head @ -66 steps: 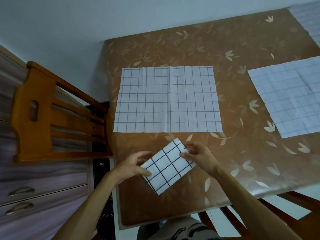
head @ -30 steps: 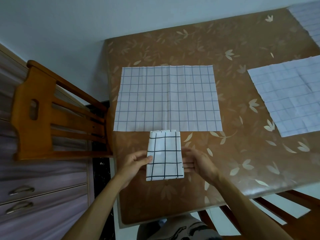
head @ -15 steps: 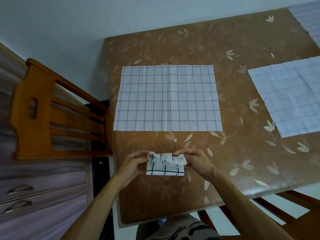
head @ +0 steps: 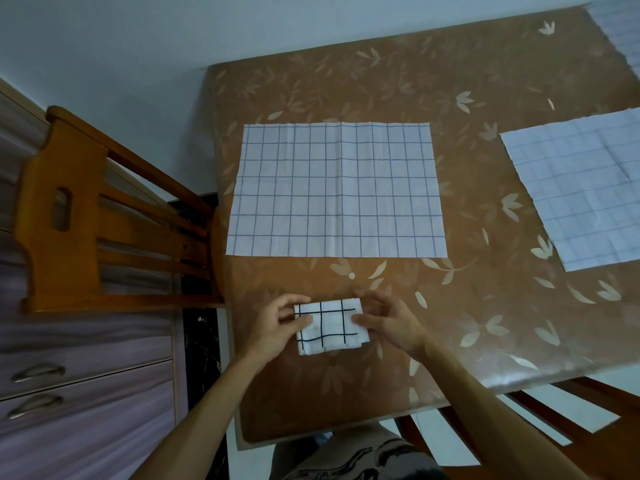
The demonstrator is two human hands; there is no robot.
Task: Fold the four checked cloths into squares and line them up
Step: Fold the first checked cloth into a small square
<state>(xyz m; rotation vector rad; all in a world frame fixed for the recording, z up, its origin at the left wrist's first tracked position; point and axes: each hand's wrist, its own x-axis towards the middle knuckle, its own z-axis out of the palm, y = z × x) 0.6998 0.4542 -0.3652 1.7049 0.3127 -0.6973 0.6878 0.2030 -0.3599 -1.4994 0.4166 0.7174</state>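
A small folded white cloth with bold black checks (head: 330, 327) lies flat near the table's front edge. My left hand (head: 277, 323) rests on its left edge, thumb on top. My right hand (head: 388, 322) presses its right edge with fingers spread over it. Beyond it a large white cloth with thin blue checks (head: 336, 190) lies spread flat. A second blue-checked cloth (head: 581, 188) lies spread at the right, cut by the frame edge. A corner of a third one (head: 620, 29) shows at the far right top.
The brown leaf-patterned table (head: 450, 323) stands against a pale wall. A wooden chair (head: 104, 216) is beside its left edge, with drawers (head: 69, 393) behind. Another chair's rails (head: 554, 420) show at the lower right, under the table's front edge.
The black-checked cloth was turned from diagonal to upright, then its far half was folded toward me. It now lies as a small, roughly square packet under both hands.
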